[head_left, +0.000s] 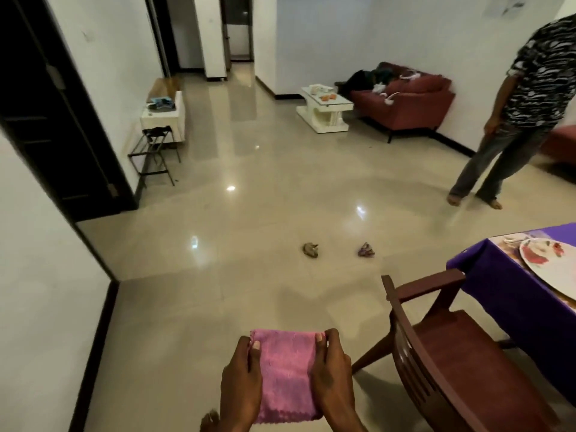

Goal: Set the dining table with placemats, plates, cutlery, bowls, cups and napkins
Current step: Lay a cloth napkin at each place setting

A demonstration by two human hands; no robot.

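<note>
Both hands low in centre of view, holding a folded pink napkin (pixel 285 374) out flat over the floor (pixel 218 244). Left hand (pixel 241 385) grips the napkin's left edge, thumb laid on top, other fingers curled under. Right hand (pixel 332 378) does the same on the right edge, thumb on top near the far corner. Napkin is stretched between the two hands, fuzzy texture, near edge scalloped.

To the right, a dark red wooden chair (pixel 461 353) w/ armrest, seat facing the bench (pixel 514 291). Bench is covered w/ a purple cloth hanging over its corner. On it a placemat (pixel 514 240) w/ a floral-print plate (pixel 548 260) on top; only part of both shows at the frame edge. Napkin is well apart from the bench, to the left of the chair.

On the floor, mid-room, two small crumpled items: a brownish one (pixel 310 249) and a purplish one (pixel 366 250), near each other; can't tell what they are.

Far side: red sofa (pixel 405 101) against the wall w/ clothes piled on it, a white coffee table (pixel 325 109) just beside it. Left wall: white cabinet (pixel 163 115) and a small black metal rack (pixel 154 151). Another person (pixel 530 98) in a patterned shirt and grey trousers stands barefoot at right.
</note>
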